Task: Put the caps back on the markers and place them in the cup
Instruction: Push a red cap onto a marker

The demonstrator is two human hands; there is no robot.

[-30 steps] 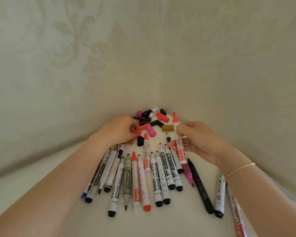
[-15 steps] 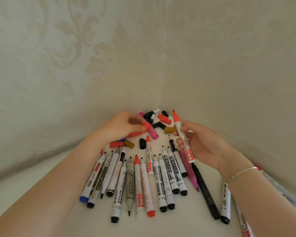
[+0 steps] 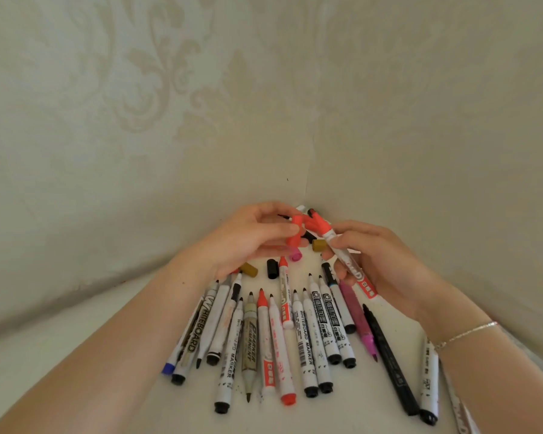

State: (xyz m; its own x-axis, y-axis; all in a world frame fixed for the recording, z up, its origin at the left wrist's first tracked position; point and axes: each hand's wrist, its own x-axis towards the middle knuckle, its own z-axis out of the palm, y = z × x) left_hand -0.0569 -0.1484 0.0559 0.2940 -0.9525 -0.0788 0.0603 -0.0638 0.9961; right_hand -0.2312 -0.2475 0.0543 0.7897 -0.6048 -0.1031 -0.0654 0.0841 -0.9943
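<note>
so the left hand [image 3: 251,236] is pinching a red cap [image 3: 296,230] between thumb and fingertips, held up just off the nose of the red marker [image 3: 345,258]; the right hand [image 3: 380,264] is wrapped around that marker's white barrel, red tip aimed at the cap; both raised above the table [image 3: 373,411], where uncapped markers lie fanned out; loose caps sit in the corner behind.

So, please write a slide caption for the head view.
Left hand brings red cap toward red marker held in right hand.
</note>
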